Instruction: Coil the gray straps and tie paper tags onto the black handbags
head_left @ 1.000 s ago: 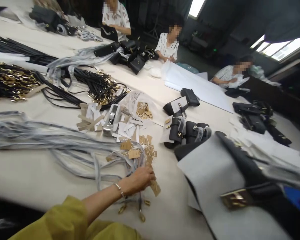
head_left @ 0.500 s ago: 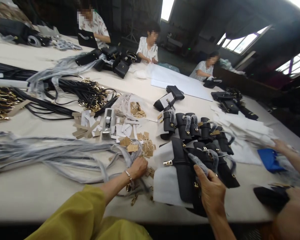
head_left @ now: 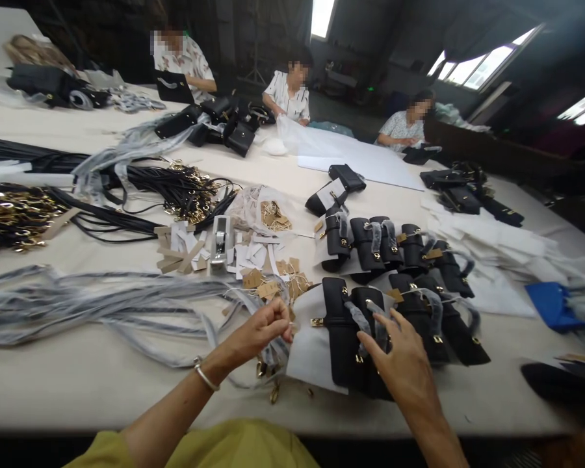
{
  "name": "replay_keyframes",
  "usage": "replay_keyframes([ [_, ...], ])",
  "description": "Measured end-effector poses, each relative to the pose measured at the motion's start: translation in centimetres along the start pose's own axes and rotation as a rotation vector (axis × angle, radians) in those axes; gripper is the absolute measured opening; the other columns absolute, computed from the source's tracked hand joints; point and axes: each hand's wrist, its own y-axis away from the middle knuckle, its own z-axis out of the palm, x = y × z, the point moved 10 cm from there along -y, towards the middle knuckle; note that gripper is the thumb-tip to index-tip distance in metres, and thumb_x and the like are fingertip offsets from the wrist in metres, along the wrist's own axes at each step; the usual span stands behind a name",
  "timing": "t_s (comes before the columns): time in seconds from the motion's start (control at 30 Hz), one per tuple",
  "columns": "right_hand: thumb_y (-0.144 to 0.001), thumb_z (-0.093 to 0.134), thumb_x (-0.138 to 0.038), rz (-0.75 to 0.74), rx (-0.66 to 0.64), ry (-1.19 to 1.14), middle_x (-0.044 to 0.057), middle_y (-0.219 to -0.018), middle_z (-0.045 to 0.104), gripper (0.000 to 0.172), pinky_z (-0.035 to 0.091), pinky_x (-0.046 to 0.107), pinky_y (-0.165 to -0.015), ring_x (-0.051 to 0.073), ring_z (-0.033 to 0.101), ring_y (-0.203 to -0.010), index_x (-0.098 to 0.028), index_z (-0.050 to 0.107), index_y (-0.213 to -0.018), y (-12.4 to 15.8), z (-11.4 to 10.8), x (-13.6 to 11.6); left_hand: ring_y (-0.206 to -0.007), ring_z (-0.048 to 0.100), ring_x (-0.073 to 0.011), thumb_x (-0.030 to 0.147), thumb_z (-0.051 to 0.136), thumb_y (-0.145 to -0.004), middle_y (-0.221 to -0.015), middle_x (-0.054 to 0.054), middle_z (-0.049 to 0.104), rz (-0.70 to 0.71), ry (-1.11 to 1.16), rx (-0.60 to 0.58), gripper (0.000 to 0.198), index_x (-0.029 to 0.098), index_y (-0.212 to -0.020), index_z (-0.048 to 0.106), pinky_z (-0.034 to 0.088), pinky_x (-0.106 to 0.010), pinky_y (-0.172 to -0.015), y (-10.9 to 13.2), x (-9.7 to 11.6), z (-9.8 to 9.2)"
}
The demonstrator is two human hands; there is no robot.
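Note:
My left hand point(head_left: 260, 331) hovers just above the table with its fingers pinched together near a heap of brown paper tags point(head_left: 277, 281) and a grey wrapped strap point(head_left: 127, 305); what it pinches is too small to name. My right hand point(head_left: 400, 359) rests on a black handbag point(head_left: 344, 335) lying on white paper point(head_left: 305, 348), fingers spread over its grey-wrapped strap. A gold clasp shows on the bag's left edge.
A row of black handbags point(head_left: 394, 250) lies beyond my right hand. Black straps with gold clips point(head_left: 175, 185), a tape dispenser point(head_left: 220, 239), white paper sheets point(head_left: 487, 244) and a blue item point(head_left: 553, 305) cover the long table point(head_left: 78, 377). Three people point(head_left: 290, 88) work at the far side.
The view steadied and swung right. My left hand lifted from the tags and pinched its fingers. My right hand came into view and settled on the black handbag.

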Motion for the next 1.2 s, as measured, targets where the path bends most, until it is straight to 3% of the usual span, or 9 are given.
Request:
replay_keyframes([
  [0.1, -0.082, 0.063, -0.047, -0.054, -0.004, -0.234, 0.011, -0.127, 0.063, 0.034, 0.043, 0.051, -0.103, 0.033, 0.058, -0.115, -0.024, 0.072, -0.105, 0.4, -1.6, -4.3, -0.062, 0.055, -0.0099, 0.044, 0.06, -0.091, -0.07, 0.002, 0.059, -0.002, 0.122, -0.076, 0.03, 0.018, -0.085, 0.045, 0.044, -0.021, -0.06, -0.3, 2.5, 1.7],
  [0.23, -0.081, 0.07, -0.04, 0.107, -0.501, -0.763, 0.004, -0.118, 0.068, 0.032, 0.056, 0.04, -0.086, 0.026, 0.066, -0.099, -0.031, 0.071, -0.112, 2.2, 3.3, -10.5, -0.051, 0.05, -0.0062, 0.039, 0.056, -0.095, -0.069, 0.002, 0.062, -0.047, 0.073, -0.223, 0.025, 0.019, -0.088, 0.045, 0.036, -0.016, -0.048, -0.6, 5.2, 3.9],
  [0.33, -0.081, 0.073, -0.042, 0.189, -0.654, -1.055, 0.004, -0.099, 0.073, 0.021, 0.057, 0.037, -0.083, 0.025, 0.068, -0.093, -0.026, 0.075, -0.095, 3.8, 5.5, -13.3, -0.05, 0.051, -0.0072, 0.035, 0.055, -0.095, -0.067, 0.002, 0.062, -0.038, 0.006, -0.227, 0.019, 0.019, -0.092, 0.047, 0.038, -0.016, -0.048, -0.9, 6.5, 4.2],
  [0.47, -0.074, 0.081, -0.045, 0.471, -0.614, -1.254, 0.007, -0.083, 0.074, 0.031, 0.058, 0.034, -0.076, 0.021, 0.07, -0.077, -0.017, 0.076, -0.086, 5.3, 7.3, -11.0, -0.077, 0.061, -0.0132, 0.041, 0.06, -0.092, -0.09, -0.003, 0.066, 0.11, -0.003, -0.023, 0.027, 0.019, -0.104, 0.052, 0.049, -0.024, -0.068, -1.2, 7.1, 2.1],
  [0.57, -0.07, 0.085, -0.04, 0.599, -0.567, -1.426, 0.007, -0.08, 0.073, 0.031, 0.058, 0.03, -0.072, 0.018, 0.069, -0.074, -0.014, 0.075, -0.084, 5.9, 7.8, -9.5, -0.096, 0.06, -0.0175, 0.049, 0.061, -0.089, -0.111, -0.009, 0.063, 0.077, 0.066, -0.051, 0.041, 0.017, -0.114, 0.054, 0.048, -0.029, -0.084, -0.8, 4.5, 2.8],
  [0.67, -0.071, 0.086, -0.036, 0.653, -0.548, -1.544, 0.006, -0.081, 0.073, 0.027, 0.057, 0.028, -0.067, 0.016, 0.069, -0.072, -0.015, 0.074, -0.083, 6.4, 8.0, -8.9, -0.078, 0.06, -0.0132, 0.048, 0.065, -0.087, -0.095, -0.004, 0.063, -0.094, 0.256, -0.148, 0.042, 0.016, -0.111, 0.056, 0.049, -0.026, -0.073, 0.0, 0.2, 5.4],
  [0.8, -0.068, 0.088, -0.032, 0.712, -0.54, -1.603, 0.006, -0.078, 0.074, 0.027, 0.057, 0.029, -0.064, 0.018, 0.069, -0.068, -0.015, 0.074, -0.082, 7.4, 8.6, -8.5, -0.06, 0.056, -0.0081, 0.041, 0.075, -0.08, -0.075, 0.002, 0.059, -0.192, 0.375, -0.062, 0.035, 0.015, -0.093, 0.055, 0.046, -0.021, -0.059, 0.5, -3.4, 6.7],
  [0.97, -0.06, 0.092, -0.027, 0.724, -0.463, -1.601, 0.005, -0.079, 0.073, 0.03, 0.055, 0.03, -0.065, 0.019, 0.068, -0.071, -0.016, 0.071, -0.078, 8.2, 8.6, -7.8, -0.043, 0.05, -0.0074, 0.046, 0.073, -0.077, -0.057, 0.005, 0.055, -0.304, 0.231, 0.019, 0.037, 0.017, -0.083, 0.051, 0.038, -0.016, -0.041, 0.4, -5.4, 6.7],
  [1.2, -0.05, 0.096, -0.027, 0.77, -0.26, -1.498, 0.0, -0.077, 0.068, 0.038, 0.051, 0.023, -0.069, 0.01, 0.061, -0.068, -0.017, 0.072, -0.078, 8.4, 8.2, -5.0, -0.039, 0.043, -0.0036, 0.057, 0.058, -0.084, -0.07, 0.003, 0.059, -0.365, 0.242, 0.033, 0.04, 0.018, -0.09, 0.052, 0.027, -0.014, -0.033, 1.1, -5.9, 7.1],
])
